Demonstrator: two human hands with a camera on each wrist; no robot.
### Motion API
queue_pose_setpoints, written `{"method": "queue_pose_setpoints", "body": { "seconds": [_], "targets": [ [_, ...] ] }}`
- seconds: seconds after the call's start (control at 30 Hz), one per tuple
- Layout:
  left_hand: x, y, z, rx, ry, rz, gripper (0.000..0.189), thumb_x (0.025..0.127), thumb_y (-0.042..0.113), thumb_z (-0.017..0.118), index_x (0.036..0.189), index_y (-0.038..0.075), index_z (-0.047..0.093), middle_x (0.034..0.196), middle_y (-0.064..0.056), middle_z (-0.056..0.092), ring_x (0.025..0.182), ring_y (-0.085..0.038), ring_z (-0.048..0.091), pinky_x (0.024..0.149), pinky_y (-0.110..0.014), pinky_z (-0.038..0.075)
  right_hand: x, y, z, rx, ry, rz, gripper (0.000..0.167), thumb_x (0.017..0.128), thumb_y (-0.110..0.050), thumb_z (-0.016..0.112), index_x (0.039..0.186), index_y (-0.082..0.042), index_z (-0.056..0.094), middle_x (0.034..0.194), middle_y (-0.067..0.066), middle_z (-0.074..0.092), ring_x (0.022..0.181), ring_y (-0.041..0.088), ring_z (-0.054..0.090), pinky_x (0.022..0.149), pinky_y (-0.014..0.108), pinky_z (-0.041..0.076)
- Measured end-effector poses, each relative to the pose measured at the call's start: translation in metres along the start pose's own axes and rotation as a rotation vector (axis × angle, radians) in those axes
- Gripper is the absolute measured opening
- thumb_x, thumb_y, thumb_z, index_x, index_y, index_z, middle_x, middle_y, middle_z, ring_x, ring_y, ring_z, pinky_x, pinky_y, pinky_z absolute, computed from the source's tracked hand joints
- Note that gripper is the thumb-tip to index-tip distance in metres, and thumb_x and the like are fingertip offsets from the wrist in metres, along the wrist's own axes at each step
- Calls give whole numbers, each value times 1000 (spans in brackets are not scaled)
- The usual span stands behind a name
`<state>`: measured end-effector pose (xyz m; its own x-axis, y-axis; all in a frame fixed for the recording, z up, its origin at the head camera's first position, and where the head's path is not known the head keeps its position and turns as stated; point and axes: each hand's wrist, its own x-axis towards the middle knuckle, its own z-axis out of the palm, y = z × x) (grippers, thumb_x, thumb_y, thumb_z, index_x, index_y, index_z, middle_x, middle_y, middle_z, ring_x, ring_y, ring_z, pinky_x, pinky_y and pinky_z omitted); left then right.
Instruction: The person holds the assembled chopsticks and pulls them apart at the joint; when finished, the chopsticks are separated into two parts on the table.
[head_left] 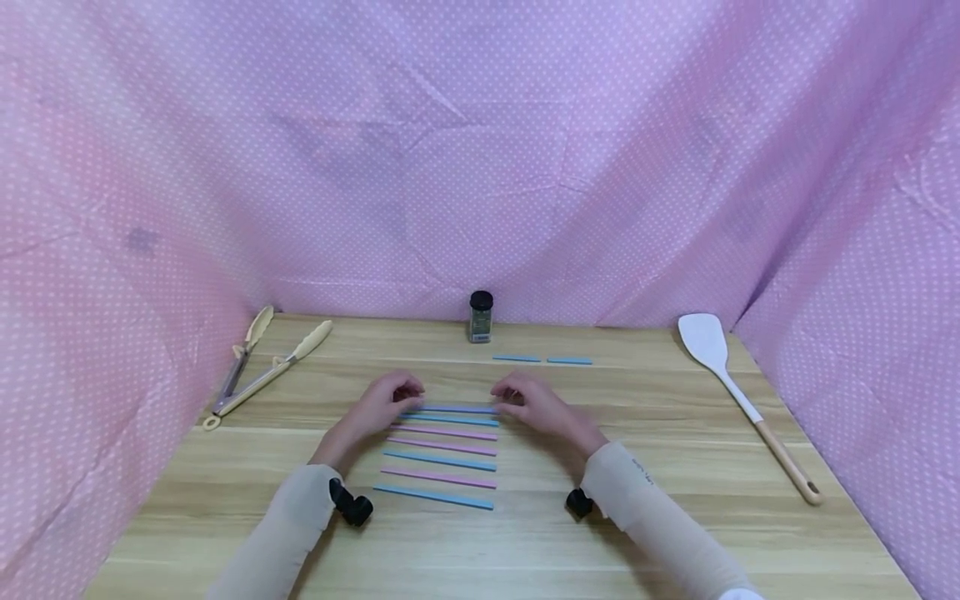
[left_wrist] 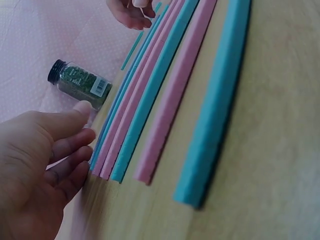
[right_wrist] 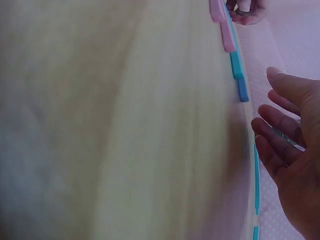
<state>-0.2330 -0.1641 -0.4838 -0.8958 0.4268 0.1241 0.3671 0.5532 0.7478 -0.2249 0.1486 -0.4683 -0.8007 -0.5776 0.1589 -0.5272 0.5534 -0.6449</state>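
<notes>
Thin pink and blue strips lie in a stack of spaced rows on the wooden table. The nearest is a light blue strip [head_left: 435, 497]; the farthest is a darker blue strip [head_left: 457, 409]. My left hand [head_left: 384, 402] is beside the left end of that darker strip, fingers loosely bent; in the left wrist view no strip shows between thumb and fingers. Near the strip's other end is my right hand [head_left: 534, 403]. The right wrist view shows its fingers [right_wrist: 275, 125] spread and relaxed, apart from the darker strip's end [right_wrist: 243, 90]. Whether the left fingertips touch the strip, I cannot tell.
Behind the rows stands a black-capped jar [head_left: 481, 318] of green flakes. Two short blue strips [head_left: 516, 358] lie end to end near it. Spread tongs [head_left: 255, 387] rest at the left, a white spatula [head_left: 738, 392] at the right. Pink dotted cloth [head_left: 480, 167] surrounds the table.
</notes>
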Motion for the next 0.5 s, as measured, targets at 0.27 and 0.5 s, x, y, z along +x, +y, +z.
{"method": "queue_pose_setpoints", "body": {
  "seconds": [0.27, 0.5],
  "targets": [
    [1, 0, 0, 60, -67, 19, 12, 88, 15, 69, 99, 14, 67, 94, 3, 61, 85, -9, 56, 75, -24, 48, 1, 0, 7, -16, -49, 46, 19, 91, -25, 66, 105, -12, 67, 101, -2, 63, 93, 11, 57, 82, 27, 50],
    [2, -1, 1, 119, -80, 44, 6, 88, 16, 69, 94, 15, 68, 92, 5, 60, 84, -9, 55, 76, -26, 47, 3, -2, 10, -75, -72, 47, 11, 92, -19, 64, 101, -13, 67, 102, -3, 60, 94, 9, 56, 85, 29, 49]
  ]
}}
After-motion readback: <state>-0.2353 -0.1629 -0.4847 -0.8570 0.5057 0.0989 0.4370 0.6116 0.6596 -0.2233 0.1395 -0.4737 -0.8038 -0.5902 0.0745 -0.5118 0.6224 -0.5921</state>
